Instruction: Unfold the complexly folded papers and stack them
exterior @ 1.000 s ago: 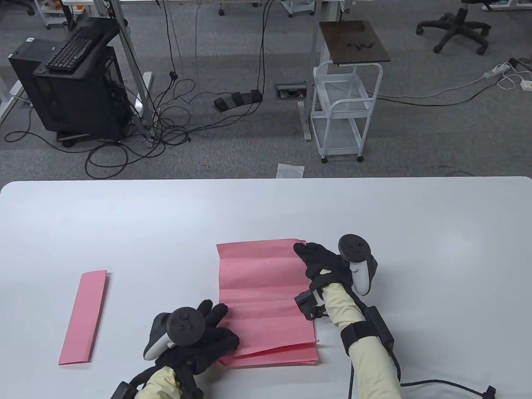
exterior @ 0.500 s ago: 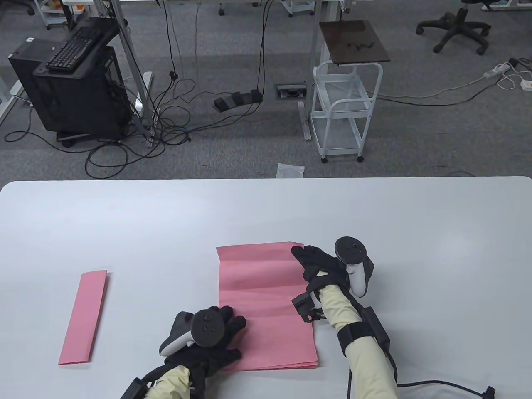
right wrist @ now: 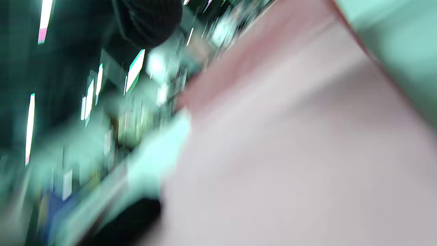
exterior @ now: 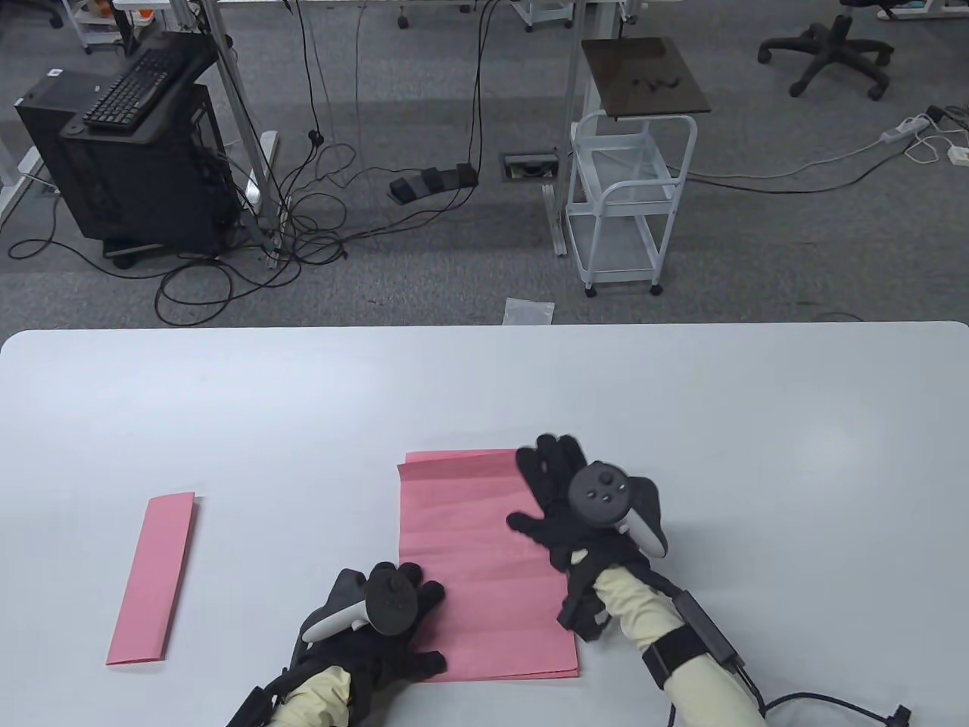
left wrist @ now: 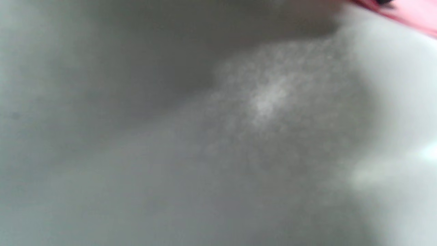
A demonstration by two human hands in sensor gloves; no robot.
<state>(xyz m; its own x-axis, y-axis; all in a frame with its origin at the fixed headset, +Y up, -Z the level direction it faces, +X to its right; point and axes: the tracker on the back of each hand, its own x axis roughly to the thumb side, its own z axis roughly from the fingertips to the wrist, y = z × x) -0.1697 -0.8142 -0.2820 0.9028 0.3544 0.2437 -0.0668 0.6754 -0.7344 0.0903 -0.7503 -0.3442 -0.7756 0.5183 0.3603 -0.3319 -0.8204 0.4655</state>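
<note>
A stack of unfolded pink papers [exterior: 477, 560] lies flat near the table's front, creased across. My right hand [exterior: 556, 492] rests flat on its right side with fingers spread. My left hand [exterior: 405, 606] rests flat on its lower left corner, fingers spread. A pink paper still folded into a long narrow strip [exterior: 154, 575] lies at the left, apart from both hands. The left wrist view is blurred and shows only table surface and a sliver of pink paper [left wrist: 409, 13]. The right wrist view is blurred, with pink paper [right wrist: 290, 136] filling it.
The white table [exterior: 484, 379] reaches across the whole view, its far edge at mid-frame. Beyond it, on the floor, stand a white cart [exterior: 632, 204], a black cabinet with a keyboard [exterior: 129, 151] and loose cables.
My right hand turned palm down and moved left onto the top sheet, flattening it. My left hand slid right onto the lower left corner. The lifted lower edges now lie flat.
</note>
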